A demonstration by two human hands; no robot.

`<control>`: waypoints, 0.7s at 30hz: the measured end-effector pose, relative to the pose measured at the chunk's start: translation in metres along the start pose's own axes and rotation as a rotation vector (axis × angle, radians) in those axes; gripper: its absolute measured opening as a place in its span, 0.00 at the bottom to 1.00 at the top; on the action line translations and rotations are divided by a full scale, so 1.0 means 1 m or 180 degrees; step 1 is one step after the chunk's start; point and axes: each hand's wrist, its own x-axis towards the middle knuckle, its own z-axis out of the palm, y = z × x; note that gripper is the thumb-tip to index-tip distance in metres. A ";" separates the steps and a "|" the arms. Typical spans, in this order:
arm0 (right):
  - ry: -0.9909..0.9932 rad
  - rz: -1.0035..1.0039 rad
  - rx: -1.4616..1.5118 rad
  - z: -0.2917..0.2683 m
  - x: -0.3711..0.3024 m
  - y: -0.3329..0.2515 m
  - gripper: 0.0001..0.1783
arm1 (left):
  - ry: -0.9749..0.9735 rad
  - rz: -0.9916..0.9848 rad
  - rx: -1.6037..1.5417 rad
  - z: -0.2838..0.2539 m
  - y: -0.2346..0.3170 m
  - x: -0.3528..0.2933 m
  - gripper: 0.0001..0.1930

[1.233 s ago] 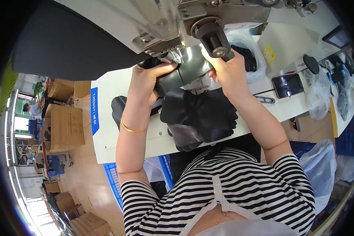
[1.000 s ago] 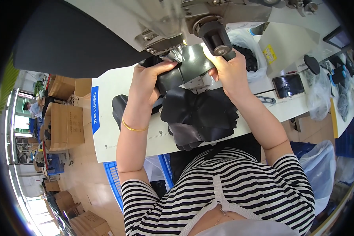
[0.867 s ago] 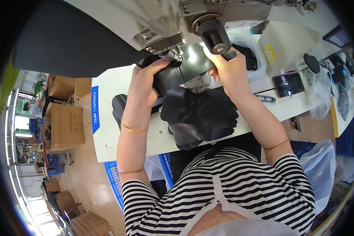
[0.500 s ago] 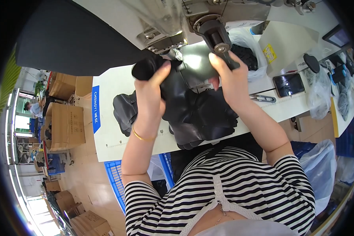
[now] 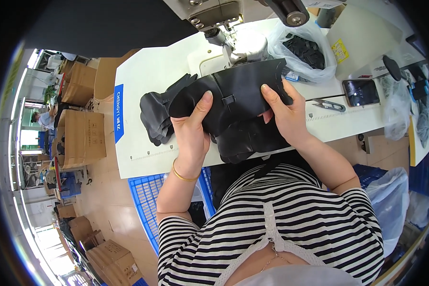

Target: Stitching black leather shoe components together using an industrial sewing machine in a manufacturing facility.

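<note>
Between my two hands a black leather-like piece (image 5: pixel 238 88) is stretched out, with a seam and a small tab near its middle. My left hand (image 5: pixel 194 125) grips its left end, thumb on top. At the right end my right hand (image 5: pixel 284 107) pinches the edge, thumb on top and fingers underneath. Beneath the held piece lies a pile of similar black pieces (image 5: pixel 238 145), partly hidden by it. Another stack of black pieces (image 5: pixel 156 119) rests on the table to the left. Just beyond my hands stands the sewing machine (image 5: pixel 229 40).
A clear plastic bag (image 5: pixel 326 71) of small black parts sits at the back right. Thread snips (image 5: pixel 330 105) and a phone (image 5: pixel 361 92) lie on the white table (image 5: pixel 143 90). Blue crates (image 5: pixel 145 200) stand below the front edge, and cardboard boxes (image 5: pixel 83 138) on the floor at left.
The black piece has come away from the sewing machine's needle area toward me and is spread flatter. Both hands have moved nearer, still holding it.
</note>
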 end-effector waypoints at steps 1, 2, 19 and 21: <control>-0.0046 0.0018 -0.0005 0.001 0.000 0.000 0.13 | 0.0056 -0.0032 -0.0006 0.000 0.001 -0.001 0.08; -0.0062 0.0019 -0.0002 0.001 0.000 0.002 0.13 | 0.0068 -0.0021 -0.0005 -0.003 0.002 -0.001 0.08; -0.0735 -0.1112 -0.3954 -0.034 0.000 0.009 0.33 | 0.0929 0.2321 0.4509 -0.117 0.021 0.032 0.16; -0.0833 -0.1172 -0.3854 -0.037 0.004 0.015 0.33 | 0.0155 0.2004 0.4112 -0.096 0.002 0.015 0.16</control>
